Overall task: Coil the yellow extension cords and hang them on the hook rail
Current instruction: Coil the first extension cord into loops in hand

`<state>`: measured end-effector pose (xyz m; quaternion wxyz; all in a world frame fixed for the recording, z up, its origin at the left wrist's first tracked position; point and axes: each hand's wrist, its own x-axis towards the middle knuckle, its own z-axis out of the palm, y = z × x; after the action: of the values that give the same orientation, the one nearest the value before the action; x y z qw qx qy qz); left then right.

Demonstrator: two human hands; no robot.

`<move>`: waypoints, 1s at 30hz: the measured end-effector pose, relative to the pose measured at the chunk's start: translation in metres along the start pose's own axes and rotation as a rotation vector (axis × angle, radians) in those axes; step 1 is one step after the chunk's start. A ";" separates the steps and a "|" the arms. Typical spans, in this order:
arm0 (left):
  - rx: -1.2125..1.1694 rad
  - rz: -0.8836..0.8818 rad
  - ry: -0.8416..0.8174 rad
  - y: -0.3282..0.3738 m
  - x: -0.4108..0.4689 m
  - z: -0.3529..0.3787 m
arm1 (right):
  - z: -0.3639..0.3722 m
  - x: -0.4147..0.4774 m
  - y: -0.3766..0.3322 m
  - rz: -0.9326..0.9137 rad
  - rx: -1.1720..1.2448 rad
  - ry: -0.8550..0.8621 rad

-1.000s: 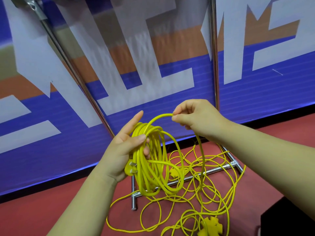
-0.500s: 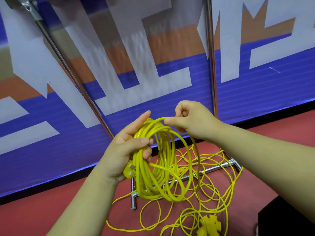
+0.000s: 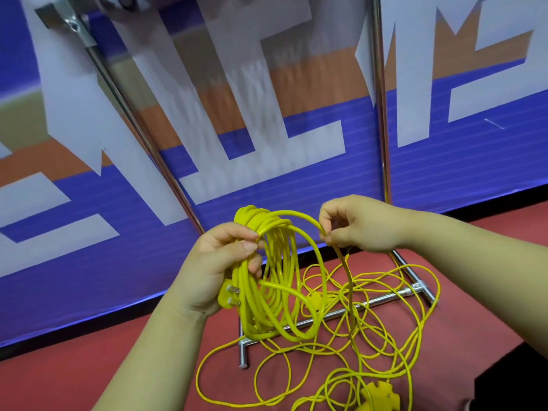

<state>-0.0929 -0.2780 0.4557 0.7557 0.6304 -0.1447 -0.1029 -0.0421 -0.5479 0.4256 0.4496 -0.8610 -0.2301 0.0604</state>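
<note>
Hands [image 3: 228, 262] grip glossy yellow cord coil [image 3: 267, 292], loose loops tangled below.

Head-worn view, forward and down, close.

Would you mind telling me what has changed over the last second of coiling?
The right hand carried a fresh loop leftward onto the coil, and the left hand, whose forefinger was raised, curled its fingers over it. The right hand keeps its pinch. The loose cord on the floor stays tangled.
</note>
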 end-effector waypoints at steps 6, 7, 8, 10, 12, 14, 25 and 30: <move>0.355 -0.119 0.081 -0.016 0.002 0.003 | 0.005 -0.001 -0.020 0.047 0.389 0.216; 0.408 -0.143 0.072 -0.020 0.003 0.004 | 0.006 -0.002 -0.024 0.044 0.428 0.232; 0.454 -0.165 0.061 -0.023 0.004 0.005 | 0.007 -0.002 -0.029 0.040 0.461 0.241; 0.498 -0.204 0.059 -0.031 0.006 0.008 | 0.010 -0.004 -0.039 0.030 0.514 0.246; 0.503 -0.229 0.062 -0.036 0.008 0.014 | 0.013 -0.004 -0.045 0.013 0.544 0.245; 0.477 -0.239 0.047 -0.040 0.009 0.021 | 0.017 -0.003 -0.049 0.000 0.561 0.255; 0.429 -0.270 -0.074 -0.053 0.018 0.047 | 0.021 -0.001 -0.044 0.029 0.636 0.348; 0.437 -0.256 -0.038 -0.058 0.023 0.048 | 0.018 -0.005 -0.038 0.004 0.647 0.346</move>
<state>-0.0867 -0.3407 0.4087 0.5794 0.7899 -0.0968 -0.1761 -0.0654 -0.5183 0.4454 0.7309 -0.6720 -0.1179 -0.0153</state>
